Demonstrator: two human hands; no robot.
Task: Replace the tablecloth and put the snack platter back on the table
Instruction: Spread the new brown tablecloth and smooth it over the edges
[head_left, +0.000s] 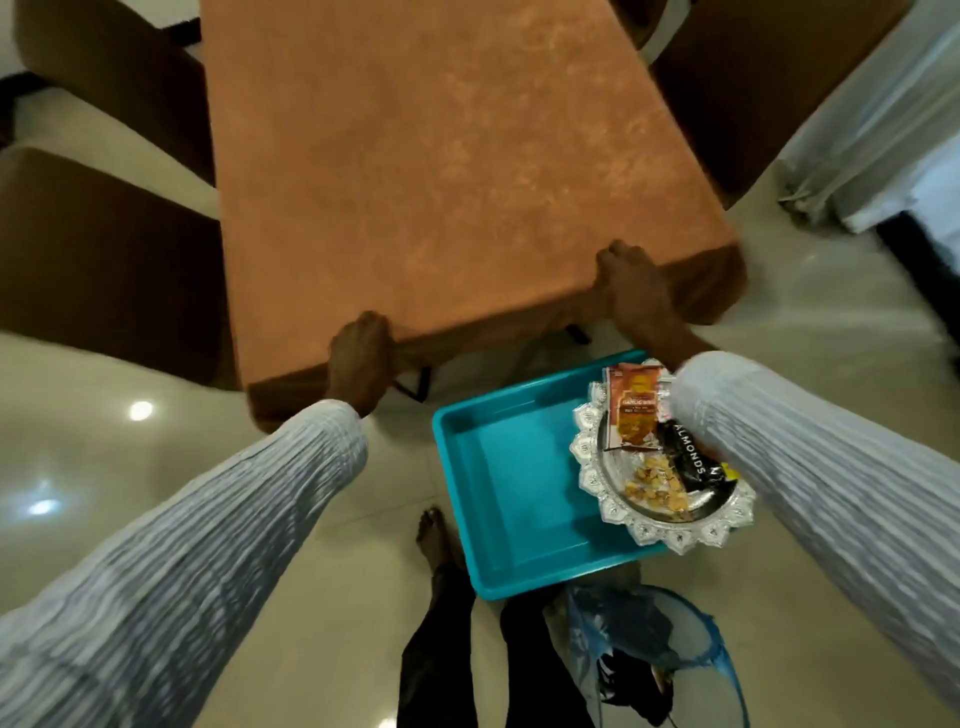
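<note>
An orange-brown tablecloth (426, 171) covers the whole table and hangs over its near edge. My left hand (360, 358) grips the cloth at the near edge, left of centre. My right hand (635, 288) grips the same edge near the right corner. Below the table's near edge a silver snack platter (618, 506) with a scalloped rim rests in a teal tray (509, 467). On the platter lie an orange snack packet (632, 408), a black almonds packet (688, 457) and loose nuts (657, 486). My right sleeve hides part of the platter.
Brown chairs stand at the table's left (98, 260) and far right (748, 88). A blue mesh basket (649, 654) with dark items sits on the glossy floor below the tray. White curtains (878, 135) hang at the right. My bare foot (434, 535) is beside the tray.
</note>
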